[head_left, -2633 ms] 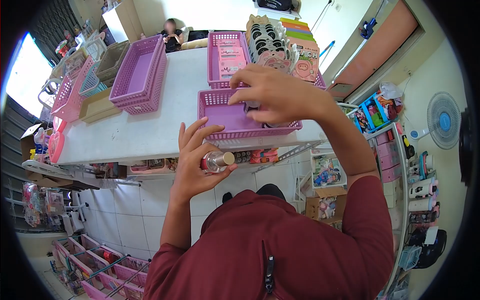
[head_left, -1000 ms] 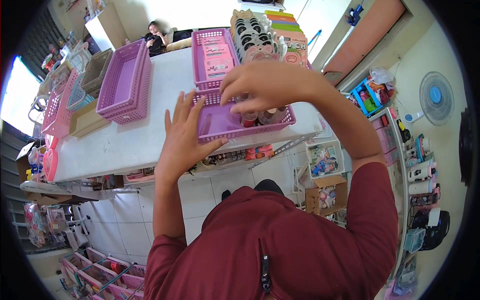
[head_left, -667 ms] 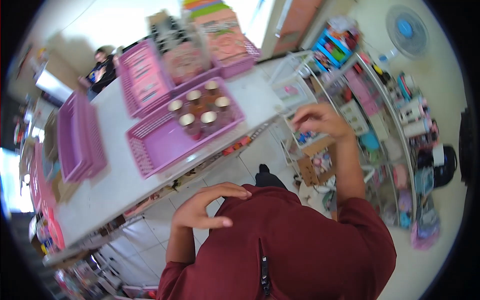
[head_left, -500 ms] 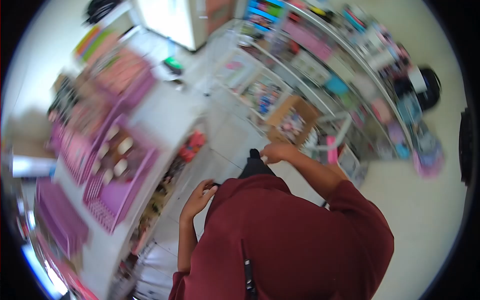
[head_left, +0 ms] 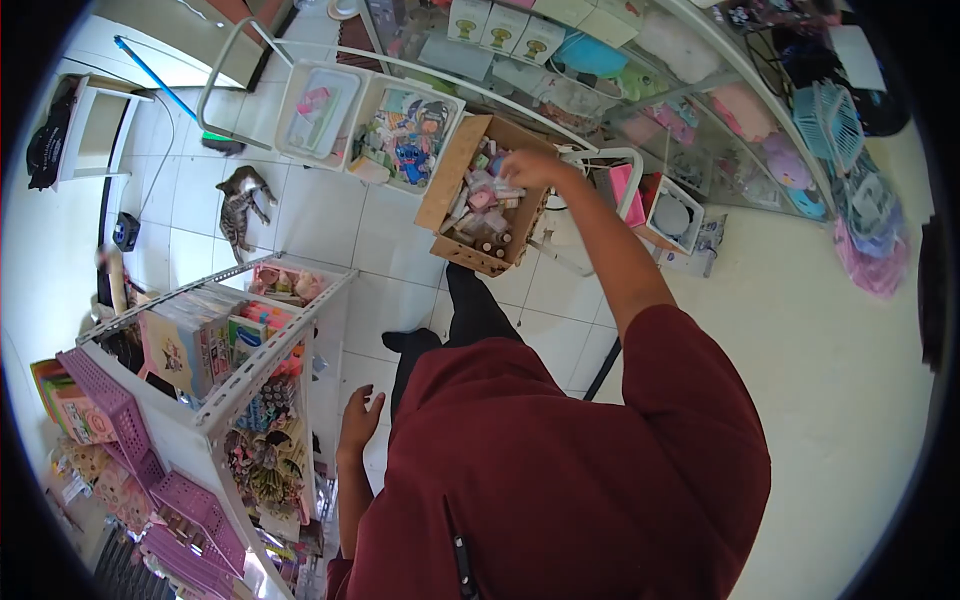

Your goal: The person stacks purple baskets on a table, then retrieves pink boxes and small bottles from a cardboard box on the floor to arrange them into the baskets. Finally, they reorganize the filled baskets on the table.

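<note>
An open cardboard box (head_left: 455, 165) full of small mixed items, among them little bottles and packets, stands in front of me. My right hand (head_left: 532, 168) is over its far right part, fingers apart and pointing down at the contents. I see nothing held in it, though the fingertips blend with the small items. By my left side hangs my left hand (head_left: 360, 418), open, with nothing in it and its fingers loosely spread. It is nearest to the white shelf rack (head_left: 330, 285).
Left of the box are a bin of colourful packets (head_left: 405, 130) and a white tray (head_left: 318, 115). A tabby cat (head_left: 240, 205) lies on the tiled floor. A glass display case (head_left: 690, 150) runs along the far right. Purple baskets (head_left: 195, 505) sit at lower left.
My view has turned and moved nearer the cardboard box. My right hand has gone from in front of my body to over the box. My left hand has dropped to my side.
</note>
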`<state>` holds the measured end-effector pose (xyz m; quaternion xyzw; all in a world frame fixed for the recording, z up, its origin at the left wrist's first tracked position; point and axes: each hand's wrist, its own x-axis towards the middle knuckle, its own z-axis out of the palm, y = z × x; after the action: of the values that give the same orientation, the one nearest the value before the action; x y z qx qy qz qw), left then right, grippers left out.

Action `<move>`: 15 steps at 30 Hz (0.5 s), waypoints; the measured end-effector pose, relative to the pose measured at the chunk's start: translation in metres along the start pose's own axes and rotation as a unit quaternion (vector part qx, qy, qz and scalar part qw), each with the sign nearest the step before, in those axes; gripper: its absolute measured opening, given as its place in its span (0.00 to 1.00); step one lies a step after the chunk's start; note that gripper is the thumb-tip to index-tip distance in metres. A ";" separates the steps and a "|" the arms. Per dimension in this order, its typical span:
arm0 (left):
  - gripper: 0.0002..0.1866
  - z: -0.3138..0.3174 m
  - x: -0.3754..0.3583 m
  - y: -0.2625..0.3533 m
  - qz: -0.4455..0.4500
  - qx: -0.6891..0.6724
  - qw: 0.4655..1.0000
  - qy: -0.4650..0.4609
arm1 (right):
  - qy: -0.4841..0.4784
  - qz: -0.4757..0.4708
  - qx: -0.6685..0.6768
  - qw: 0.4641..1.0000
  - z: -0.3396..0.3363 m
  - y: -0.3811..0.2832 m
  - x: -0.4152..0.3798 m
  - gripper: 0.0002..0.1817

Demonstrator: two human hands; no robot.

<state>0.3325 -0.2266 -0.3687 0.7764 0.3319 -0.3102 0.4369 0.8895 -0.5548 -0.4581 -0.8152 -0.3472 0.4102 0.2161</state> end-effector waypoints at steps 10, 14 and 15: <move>0.28 0.033 -0.024 0.060 -0.063 -0.049 0.997 0.025 | -0.196 0.054 -0.269 0.941 0.192 0.021 0.019 0.18; 0.31 0.044 -0.031 0.080 -0.105 -0.049 0.993 0.015 | -0.198 0.045 -0.322 0.925 0.188 0.025 0.020 0.11; 0.31 0.044 -0.031 0.085 -0.104 -0.049 0.993 0.012 | -0.201 0.013 -0.326 0.923 0.188 0.026 0.020 0.10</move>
<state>0.3731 -0.3072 -0.3234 0.7192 0.4311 -0.3277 0.4354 0.7538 -0.5447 -0.5921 -0.7453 -0.4871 0.4326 -0.1419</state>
